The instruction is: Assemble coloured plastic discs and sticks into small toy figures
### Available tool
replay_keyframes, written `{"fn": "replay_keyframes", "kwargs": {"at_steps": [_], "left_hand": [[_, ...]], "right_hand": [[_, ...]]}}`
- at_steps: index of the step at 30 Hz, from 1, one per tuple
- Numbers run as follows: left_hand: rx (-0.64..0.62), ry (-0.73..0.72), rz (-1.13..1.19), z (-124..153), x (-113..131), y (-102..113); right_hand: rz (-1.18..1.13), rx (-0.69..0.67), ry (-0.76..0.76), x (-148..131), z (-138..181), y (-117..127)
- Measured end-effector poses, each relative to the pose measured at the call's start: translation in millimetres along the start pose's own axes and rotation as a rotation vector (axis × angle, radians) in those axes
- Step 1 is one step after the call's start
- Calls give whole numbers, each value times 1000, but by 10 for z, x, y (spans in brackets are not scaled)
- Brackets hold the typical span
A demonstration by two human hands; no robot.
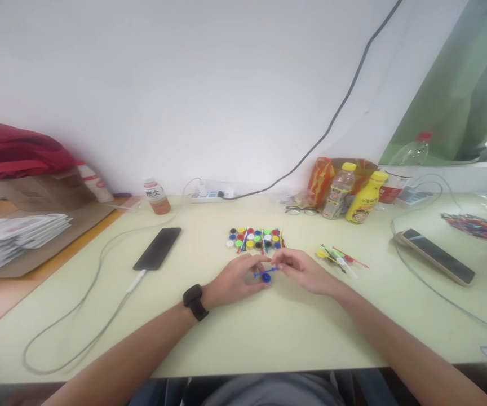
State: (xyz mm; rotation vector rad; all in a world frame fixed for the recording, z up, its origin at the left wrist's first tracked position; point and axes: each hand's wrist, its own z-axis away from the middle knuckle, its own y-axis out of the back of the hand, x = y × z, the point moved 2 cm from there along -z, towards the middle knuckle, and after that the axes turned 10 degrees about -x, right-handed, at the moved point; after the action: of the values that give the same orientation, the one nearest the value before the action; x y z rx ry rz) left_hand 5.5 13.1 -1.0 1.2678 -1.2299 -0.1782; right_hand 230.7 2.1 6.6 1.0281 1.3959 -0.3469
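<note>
My right hand (300,268) pinches the right end of a thin blue plastic stick (264,273), with its fingers closed. My left hand (241,277), a black watch on its wrist, curls around a small blue round disc (266,278), its thumb tip against the disc's near side. The stick lies just above the disc, between both hands. Behind my hands sit rows of coloured round discs (251,237) with thin sticks among them. To the right of my right hand are several loose sticks and discs (340,257) in yellow, black, white and red.
A black phone (158,249) on a white cable lies left; another phone (438,256) lies right. Bottles (339,192), glasses (301,210) and a power strip (209,196) stand along the wall. A pile of coloured sticks (478,226) is far right. Papers (19,234) lie far left.
</note>
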Motion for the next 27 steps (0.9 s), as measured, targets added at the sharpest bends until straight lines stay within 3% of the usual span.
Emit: {"fn": "replay_keyframes", "kwargs": {"at_steps": [5,10,17,27], "left_hand": [[-15,1,83,-13,20,0],[9,26,53,-10,24,0],[-14,-12,-118,0,37,-12],[-69,-121,-341,-18,112,18]], "right_hand": [[-187,-29,-68,124,-85,-188],[-244,-1,-146,184,-111,-193],[-184,15,-176,194,-106,-175],[-67,30,-92,135,-83,-223]]}}
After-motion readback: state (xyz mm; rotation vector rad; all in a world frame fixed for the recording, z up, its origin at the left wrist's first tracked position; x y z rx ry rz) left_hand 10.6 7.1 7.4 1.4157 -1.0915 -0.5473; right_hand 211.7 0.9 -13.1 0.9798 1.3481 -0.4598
